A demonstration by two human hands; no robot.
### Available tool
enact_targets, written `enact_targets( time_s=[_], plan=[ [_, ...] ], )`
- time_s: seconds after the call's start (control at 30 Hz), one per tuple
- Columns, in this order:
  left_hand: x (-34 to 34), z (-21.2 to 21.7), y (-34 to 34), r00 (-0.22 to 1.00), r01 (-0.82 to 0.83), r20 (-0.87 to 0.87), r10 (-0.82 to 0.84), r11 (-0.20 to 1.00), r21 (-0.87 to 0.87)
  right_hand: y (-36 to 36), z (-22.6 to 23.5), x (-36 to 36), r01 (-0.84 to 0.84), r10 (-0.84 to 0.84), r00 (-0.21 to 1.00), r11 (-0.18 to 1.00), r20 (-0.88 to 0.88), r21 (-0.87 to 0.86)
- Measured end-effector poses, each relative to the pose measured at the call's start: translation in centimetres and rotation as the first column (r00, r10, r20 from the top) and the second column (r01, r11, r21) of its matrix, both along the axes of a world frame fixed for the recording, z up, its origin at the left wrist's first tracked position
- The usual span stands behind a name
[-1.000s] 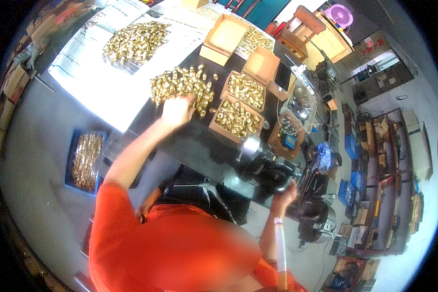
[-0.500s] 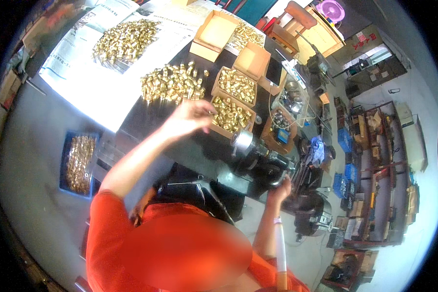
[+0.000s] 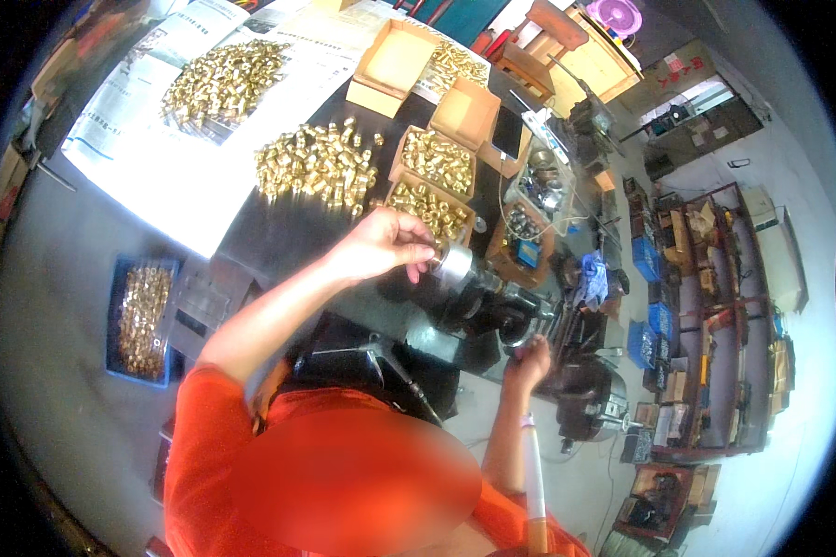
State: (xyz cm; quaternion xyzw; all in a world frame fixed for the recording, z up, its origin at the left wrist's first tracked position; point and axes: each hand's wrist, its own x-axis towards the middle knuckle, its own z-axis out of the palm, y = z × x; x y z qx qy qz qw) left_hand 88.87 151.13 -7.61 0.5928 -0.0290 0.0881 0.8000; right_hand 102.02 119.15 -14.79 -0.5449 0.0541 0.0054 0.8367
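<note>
My left hand (image 3: 385, 243) is stretched out over the dark workbench (image 3: 279, 237), its fingers pinched on a small brass fitting right at the face of the round metal chuck (image 3: 455, 265) of a small lathe (image 3: 492, 311). The fitting barely shows between my fingertips. My right hand (image 3: 529, 358) is lower and to the right, closed around a dark handle on the machine's near side. A loose heap of brass fittings (image 3: 318, 169) lies on the bench just beyond my left hand.
Two open cardboard boxes (image 3: 434, 158) full of brass fittings stand behind the chuck, with an empty box (image 3: 392, 58) further back. Another heap (image 3: 223, 79) rests on newspaper. A blue crate (image 3: 121, 362) of fittings is on the floor at left. Shelving (image 3: 706, 306) stands at right.
My left hand has left the heap of fittings and come back toward me and to the right, to the chuck. My right hand has stayed on the machine handle.
</note>
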Motion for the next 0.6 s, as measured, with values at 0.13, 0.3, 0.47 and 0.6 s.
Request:
enact_targets(
  time_s=[0.13, 0.3, 0.47, 0.6],
  plan=[
    [0.3, 0.2, 0.0, 1.0, -0.002, 0.016, 0.002, 1.0, 0.005, -0.7, 2.0, -1.7, -0.035, 0.037, 0.997, 0.999, 0.069, -0.03],
    [0.2, -0.1, -0.1, 0.998, -0.055, -0.039, 0.058, 0.995, 0.082, -0.8, 2.3, -2.0, -0.017, 0.025, 0.99, 0.998, 0.142, -0.057],
    [0.4, 0.4, 0.0, 0.996, -0.045, -0.072, 0.044, 0.999, -0.018, 0.0, 2.7, -1.1, -0.02, 0.021, 0.999, 1.0, 0.04, -0.023],
    [0.8, 0.6, 0.1, 0.997, -0.036, -0.072, 0.032, 0.998, -0.046, -0.4, 3.5, -1.2, -0.054, 0.055, 0.998, 0.998, 0.039, -0.024]
  ],
)
